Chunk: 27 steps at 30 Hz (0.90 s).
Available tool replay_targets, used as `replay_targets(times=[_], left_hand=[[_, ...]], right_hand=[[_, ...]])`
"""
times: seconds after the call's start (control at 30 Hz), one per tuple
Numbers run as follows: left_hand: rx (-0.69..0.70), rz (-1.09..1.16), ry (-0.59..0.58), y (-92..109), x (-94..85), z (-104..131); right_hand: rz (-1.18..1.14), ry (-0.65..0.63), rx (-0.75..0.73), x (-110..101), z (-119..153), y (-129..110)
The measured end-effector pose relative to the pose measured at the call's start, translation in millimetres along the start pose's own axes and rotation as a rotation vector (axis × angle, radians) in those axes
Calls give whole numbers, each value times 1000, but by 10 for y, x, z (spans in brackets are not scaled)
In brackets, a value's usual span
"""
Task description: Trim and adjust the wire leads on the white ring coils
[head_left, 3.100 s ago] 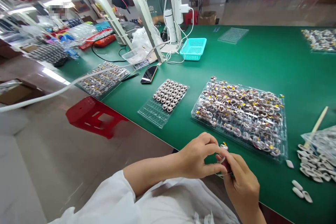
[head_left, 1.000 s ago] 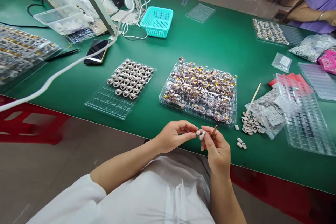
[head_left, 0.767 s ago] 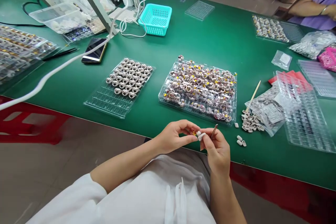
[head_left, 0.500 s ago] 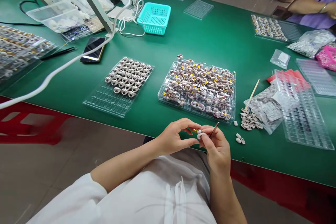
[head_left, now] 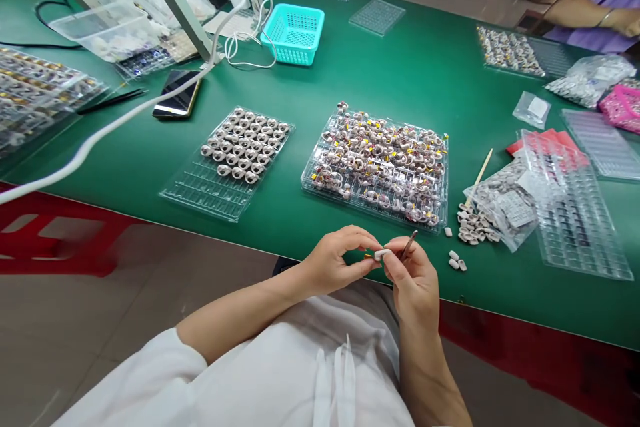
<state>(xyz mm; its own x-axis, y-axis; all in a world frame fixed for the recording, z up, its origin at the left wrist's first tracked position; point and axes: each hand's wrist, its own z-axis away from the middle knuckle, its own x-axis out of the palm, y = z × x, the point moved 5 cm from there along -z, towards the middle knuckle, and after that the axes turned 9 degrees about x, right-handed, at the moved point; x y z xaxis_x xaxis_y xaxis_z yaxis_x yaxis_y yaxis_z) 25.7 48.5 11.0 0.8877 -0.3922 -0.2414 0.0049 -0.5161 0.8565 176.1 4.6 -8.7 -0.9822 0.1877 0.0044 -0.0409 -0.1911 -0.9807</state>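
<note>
A small white piece (head_left: 381, 254) with a yellow tab is pinched between my two hands at the table's front edge. My left hand (head_left: 340, 259) has thumb and fingertips closed on its left side. On the other side my right hand (head_left: 411, 273) grips the same piece and also holds a thin metal tool (head_left: 409, 245) pointing up. Behind them lies a clear tray (head_left: 375, 203) heaped with small ring-like parts and yellow tabs. To its left, another clear tray (head_left: 207, 190) carries rows of beige ring-shaped parts. Loose beige pieces (head_left: 475, 225) and several white ones (head_left: 454, 260) lie right of my hands.
A turquoise basket (head_left: 295, 33), a phone (head_left: 177, 95) and black tweezers (head_left: 113, 101) lie farther back. A white cable (head_left: 90, 141) crosses the left side. At the right are a plastic bag (head_left: 510, 203) and clear trays (head_left: 580, 213). Another person's arm (head_left: 580, 13) shows at the upper right.
The white piece has turned between my fingers, and my left fingertips have come closer to my right hand. At the upper right, the other person's hand has shifted slightly.
</note>
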Motion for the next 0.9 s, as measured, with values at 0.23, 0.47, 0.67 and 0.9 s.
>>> replay_targets(times=[0.23,0.47,0.67,0.9], left_hand=[[-163,59,-47,-51,38,18],[-239,67,-127,-64,-55,-16],[-319,141,-420,-94,-167,-85],[-449,206,-259,-191,-113,-57]], right_hand=[[-107,43,111,-6,-4,77],[-99,-76,231,-74,-7,138],[-91,-204,308,-87,9,200],[-80,-266,273,-34,41,222]])
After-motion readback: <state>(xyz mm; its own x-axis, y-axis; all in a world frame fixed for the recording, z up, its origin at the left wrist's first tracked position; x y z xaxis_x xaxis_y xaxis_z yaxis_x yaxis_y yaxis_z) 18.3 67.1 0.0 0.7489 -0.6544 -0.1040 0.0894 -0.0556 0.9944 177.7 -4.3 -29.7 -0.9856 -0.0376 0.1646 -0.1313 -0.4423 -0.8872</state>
